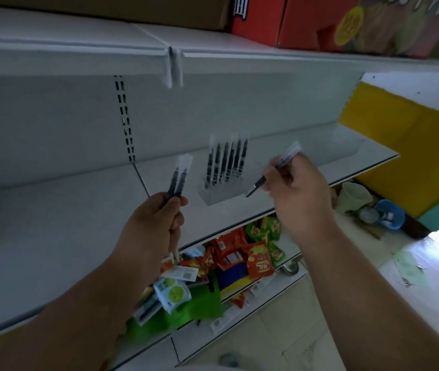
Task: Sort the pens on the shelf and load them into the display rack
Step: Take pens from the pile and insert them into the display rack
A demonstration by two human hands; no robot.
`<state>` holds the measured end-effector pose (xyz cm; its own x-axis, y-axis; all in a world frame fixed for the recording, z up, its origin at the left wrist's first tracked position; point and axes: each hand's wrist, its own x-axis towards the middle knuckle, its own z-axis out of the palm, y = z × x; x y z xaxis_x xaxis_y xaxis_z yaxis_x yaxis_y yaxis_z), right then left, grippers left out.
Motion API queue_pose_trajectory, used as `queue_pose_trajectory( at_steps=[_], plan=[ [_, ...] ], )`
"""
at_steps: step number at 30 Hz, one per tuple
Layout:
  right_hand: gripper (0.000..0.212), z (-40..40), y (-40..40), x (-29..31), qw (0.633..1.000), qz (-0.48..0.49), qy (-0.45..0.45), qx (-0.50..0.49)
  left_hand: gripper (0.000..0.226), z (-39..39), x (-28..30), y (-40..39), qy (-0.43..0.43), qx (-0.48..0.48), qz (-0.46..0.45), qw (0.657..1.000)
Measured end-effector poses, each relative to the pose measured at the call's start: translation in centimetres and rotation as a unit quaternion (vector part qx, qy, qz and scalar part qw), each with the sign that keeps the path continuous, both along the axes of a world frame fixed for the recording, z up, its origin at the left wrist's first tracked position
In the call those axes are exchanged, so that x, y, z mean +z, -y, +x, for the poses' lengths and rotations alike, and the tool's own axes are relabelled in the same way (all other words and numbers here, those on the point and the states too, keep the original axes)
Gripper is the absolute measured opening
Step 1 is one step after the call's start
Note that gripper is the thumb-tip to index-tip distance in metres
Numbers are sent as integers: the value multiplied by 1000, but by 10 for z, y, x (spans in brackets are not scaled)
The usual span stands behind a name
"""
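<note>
I see left hand [156,223] gripping two pens [179,178]; right hand [296,194] pinching one pen [274,170], at 3 o'clock of display rack [221,187].

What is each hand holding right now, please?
Left hand: closed, its fingers grip two pens.
Right hand: closed, its fingers pinch one pen, pointed toward the display rack.

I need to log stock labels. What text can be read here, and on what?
No text reads clearly.
Red snack packets on the lower shelf: print too blurred.
White price tags: codes only, unreadable.
Orange carton on top: yellow emblem, illegible.
Clear-capped black pens in the left hand and right hand: no legible marking.
</note>
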<state>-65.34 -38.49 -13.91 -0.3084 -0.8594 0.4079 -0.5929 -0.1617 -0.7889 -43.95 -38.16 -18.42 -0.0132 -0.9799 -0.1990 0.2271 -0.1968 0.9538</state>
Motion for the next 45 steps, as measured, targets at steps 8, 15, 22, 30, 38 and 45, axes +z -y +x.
queue_pose_trajectory(
  at_steps=[8, 15, 22, 30, 38, 45],
  plan=[
    [16, -61, 106, 7, 993, 4, -59, 101, 25, -62, -4, 26, -46, 124, -11, 991],
    [8, -78, 151, 3, 971, 15, -103, 216, 25, -103, -14, 22, -63, 216, -9, 974],
    [8, -81, 172, 6, 953, -6, -147, 265, 24, -122, -9, 17, -42, 265, -7, 963],
    [7, -94, 186, 9, 944, 12, -153, 292, 25, -138, -12, 21, -44, 271, -11, 961],
    [8, -99, 186, 13, 938, 13, -164, 305, 23, -149, -9, 30, -49, 284, -38, 957],
    [8, -92, 187, 0, 925, 24, -180, 334, 24, -153, -10, 36, -62, 271, -39, 960]
  ],
)
